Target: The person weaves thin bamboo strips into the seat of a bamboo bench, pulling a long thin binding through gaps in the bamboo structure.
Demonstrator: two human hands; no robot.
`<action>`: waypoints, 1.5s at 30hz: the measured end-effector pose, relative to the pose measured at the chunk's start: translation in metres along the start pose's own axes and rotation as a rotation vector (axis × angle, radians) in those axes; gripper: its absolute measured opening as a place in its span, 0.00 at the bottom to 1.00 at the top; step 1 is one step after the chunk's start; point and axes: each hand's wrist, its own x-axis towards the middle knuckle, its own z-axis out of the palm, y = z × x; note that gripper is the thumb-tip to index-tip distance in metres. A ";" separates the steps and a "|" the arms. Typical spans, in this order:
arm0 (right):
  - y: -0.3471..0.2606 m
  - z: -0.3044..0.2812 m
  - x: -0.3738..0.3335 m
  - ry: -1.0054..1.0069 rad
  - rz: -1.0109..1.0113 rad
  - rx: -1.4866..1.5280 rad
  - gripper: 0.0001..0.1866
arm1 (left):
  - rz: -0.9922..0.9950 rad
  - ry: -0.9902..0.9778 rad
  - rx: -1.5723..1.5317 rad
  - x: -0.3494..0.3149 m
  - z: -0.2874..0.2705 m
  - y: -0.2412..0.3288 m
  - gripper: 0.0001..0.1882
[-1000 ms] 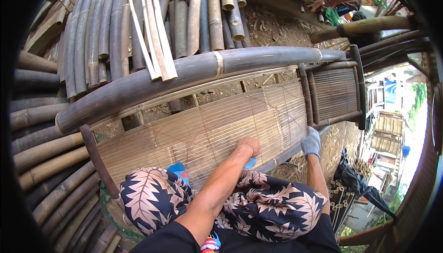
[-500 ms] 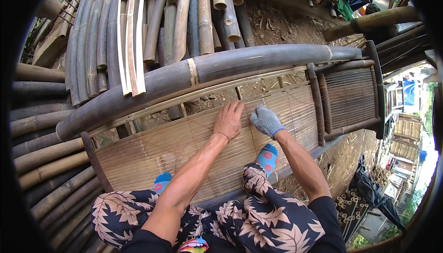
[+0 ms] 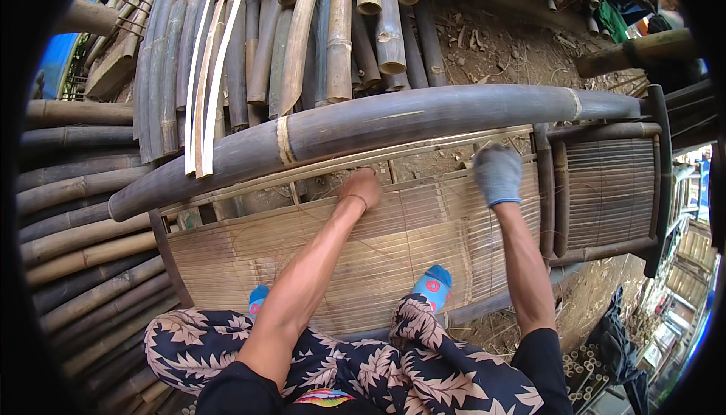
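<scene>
A bamboo bench frame lies before me with a panel of thin bamboo slats (image 3: 325, 256) in it. My left hand (image 3: 361, 188), bare with a thin band at the wrist, is closed at the panel's far edge; what its curled fingers hold is hidden. Farther right, my right hand (image 3: 497, 175) wears a grey knit glove and is closed like a fist over the far slats, slightly blurred. Whatever it grips cannot be made out. Thin brown cords run loosely across the slats. Beyond the panel arches a thick dark bamboo pole (image 3: 408, 116).
Several cut bamboo poles (image 3: 340, 37) lie beyond the bench, with pale split strips (image 3: 200, 112) leaning on the arched pole. More bamboo is stacked at left (image 3: 83, 188). A smaller slatted section (image 3: 609, 188) adjoins at right. My socked foot (image 3: 434, 286) stands on the slats.
My hands have moved apart: the gloved right went right and away from me, the left slightly left, its fingers now curled in. The view has shifted a little.
</scene>
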 end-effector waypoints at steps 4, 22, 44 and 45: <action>-0.101 0.074 0.021 -0.405 -0.223 0.453 0.12 | 0.073 -0.187 -0.009 0.035 0.012 0.010 0.16; -0.053 -0.040 -0.067 -0.303 -0.125 1.411 0.07 | 0.159 -0.001 -0.605 -0.052 -0.035 0.020 0.15; -0.021 -0.030 -0.032 -0.149 -0.003 1.115 0.14 | 0.854 0.576 -0.540 -0.141 0.021 0.099 0.14; -0.015 -0.050 -0.031 -0.107 0.103 1.355 0.15 | 0.592 0.646 -0.452 -0.111 0.018 0.073 0.18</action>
